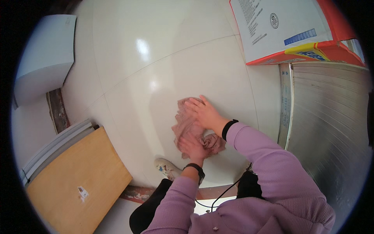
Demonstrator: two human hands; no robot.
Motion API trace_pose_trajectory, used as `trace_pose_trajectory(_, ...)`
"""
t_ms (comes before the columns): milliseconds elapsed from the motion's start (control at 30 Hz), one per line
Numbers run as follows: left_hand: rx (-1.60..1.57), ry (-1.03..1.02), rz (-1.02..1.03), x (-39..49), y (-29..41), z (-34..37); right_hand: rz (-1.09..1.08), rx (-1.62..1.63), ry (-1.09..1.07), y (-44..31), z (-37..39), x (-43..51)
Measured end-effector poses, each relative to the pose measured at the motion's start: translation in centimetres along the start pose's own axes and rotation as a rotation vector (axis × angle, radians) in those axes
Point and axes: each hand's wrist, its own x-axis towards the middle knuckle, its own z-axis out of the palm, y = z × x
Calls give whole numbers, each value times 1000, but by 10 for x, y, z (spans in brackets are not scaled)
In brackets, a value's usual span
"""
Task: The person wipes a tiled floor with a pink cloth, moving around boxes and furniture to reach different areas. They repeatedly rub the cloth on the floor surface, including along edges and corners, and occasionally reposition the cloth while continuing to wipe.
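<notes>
A dusty-pink cloth with a jagged edge lies spread on the pale tiled floor. Its lower right part is bunched into a twisted fold. My right hand rests flat on the upper part, fingers spread, the thumb side over the cloth's edge. Lower down, my left hand presses on the same cloth with its palm down and fingers apart. Neither hand's fingers are closed around the fabric. Black bands circle both wrists.
A red and white printed box stands upper right, above a metal panel. At left are a white box-shaped object and a wooden board. My patterned shoe is near the cloth; a black cable hangs close to my body.
</notes>
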Motion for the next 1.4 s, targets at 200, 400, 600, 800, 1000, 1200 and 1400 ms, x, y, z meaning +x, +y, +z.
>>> trace_pose_trajectory(200, -56, -10, -73, 0, 11, -12, 30, -10, -34, 0, -2, 4)
trace_pose_trajectory(400, -82, -82, -54, 1, 9, -13, 71, -73, -165, -16, -10, 19)
trace_pose_trajectory(600, -121, 165, 316, 5, -7, -5, 446, 84, -160, -1, -23, -12)
trace_pose_trajectory(800, 51, 216, 489, 17, 7, -32, 527, 145, 82, 51, -25, 5)
trace_pose_trajectory(1000, 89, 263, 513, 15, 5, -30, 494, 108, 76, 48, -23, 13)
trace_pose_trajectory(1200, 20, 334, 539, 4, 0, -28, 495, 26, 75, 31, -34, 0)
trace_pose_trajectory(1400, 87, 288, 544, 13, 6, -30, 500, 14, 114, 39, -24, 31)
